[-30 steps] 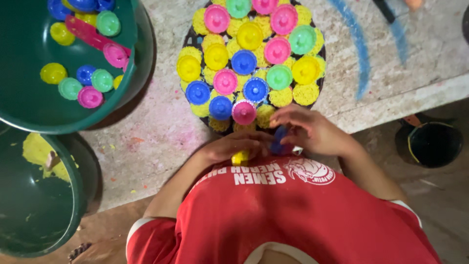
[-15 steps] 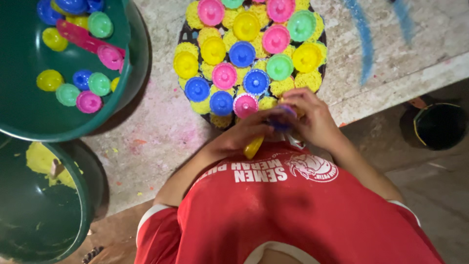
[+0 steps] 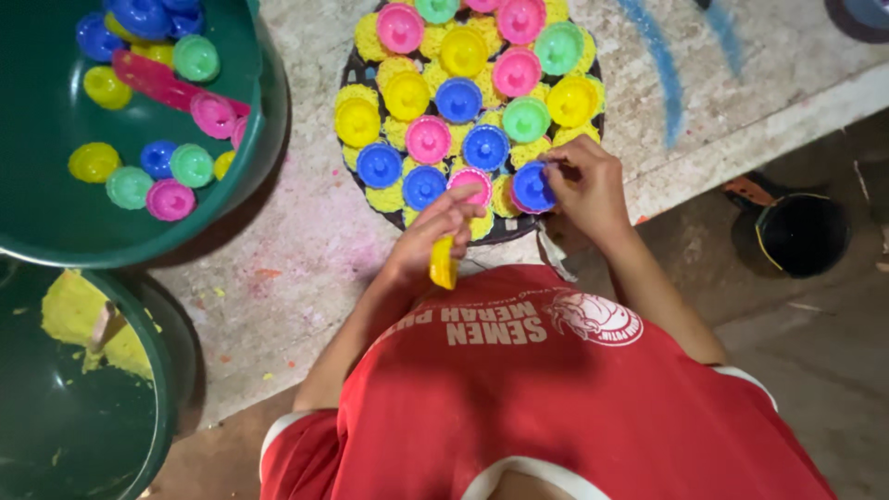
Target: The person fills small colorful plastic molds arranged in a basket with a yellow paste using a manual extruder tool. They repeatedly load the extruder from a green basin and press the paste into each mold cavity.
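Observation:
A round dark tray (image 3: 519, 229) on the stone slab carries several small cup moulds in pink, yellow, blue and green, set in yellow crumbly dough. My right hand (image 3: 585, 190) presses a blue mould (image 3: 532, 186) down at the tray's near edge. My left hand (image 3: 433, 236) hovers just below the tray and grips a yellow mould (image 3: 443, 264) on its side. My red shirt fills the bottom of the view.
A green basin (image 3: 56, 130) at upper left holds several loose coloured moulds and a pink stick (image 3: 157, 81). A second green tub (image 3: 139, 435) at lower left contains yellow dough (image 3: 79, 324). A black pot (image 3: 801, 231) stands on the floor at right.
My right hand carried the blue mould up from near my chest and set it on the tray's near edge. My left hand rose slightly with the yellow mould.

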